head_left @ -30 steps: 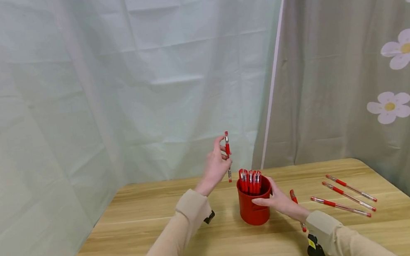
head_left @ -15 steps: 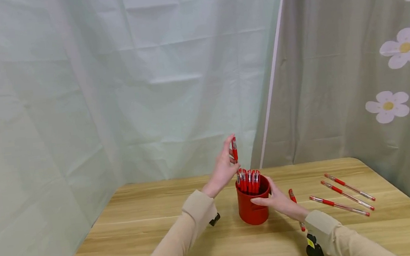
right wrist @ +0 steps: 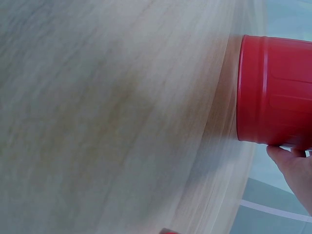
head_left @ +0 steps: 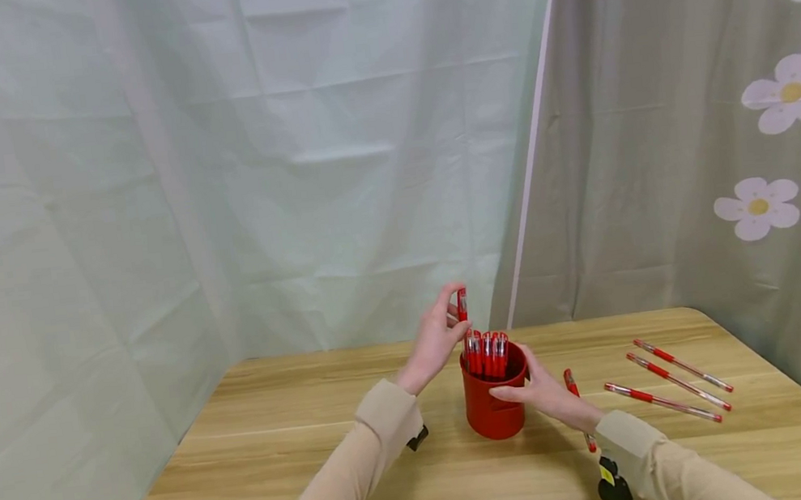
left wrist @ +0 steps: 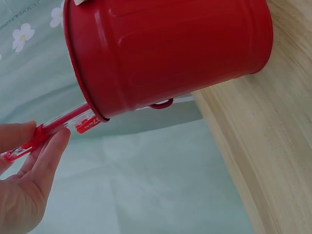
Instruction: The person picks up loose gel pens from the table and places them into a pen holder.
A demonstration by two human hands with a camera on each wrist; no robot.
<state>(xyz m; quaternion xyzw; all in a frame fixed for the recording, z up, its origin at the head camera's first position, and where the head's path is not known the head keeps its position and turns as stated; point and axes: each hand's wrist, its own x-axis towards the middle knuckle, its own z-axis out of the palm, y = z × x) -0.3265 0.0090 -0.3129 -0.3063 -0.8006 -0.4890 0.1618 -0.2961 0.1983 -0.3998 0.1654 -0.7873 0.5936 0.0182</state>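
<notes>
A red metal pen cup [head_left: 496,411] stands upright on the wooden table, with several red capped pens [head_left: 488,355] upright inside it. My left hand [head_left: 435,340] pinches one red pen [head_left: 462,305] near its capped top, above the cup's left side. In the left wrist view the lower part of this pen [left wrist: 68,116] passes the cup's rim [left wrist: 84,78], and its tip is hidden inside. My right hand [head_left: 549,393] grips the cup from the right, thumb across its front; in the right wrist view, fingers [right wrist: 280,155] touch the cup's side.
Three red pens lie spread on the right of the table, one of them the nearest pen [head_left: 662,402]. Another pen [head_left: 572,383] lies partly hidden under my right wrist. A pale curtain [head_left: 333,167] hangs behind the table [head_left: 283,458].
My left hand has moved right and then down, bringing its pen from beside the cup to its left side, lower end inside the rim. The right hand keeps its grip on the cup.
</notes>
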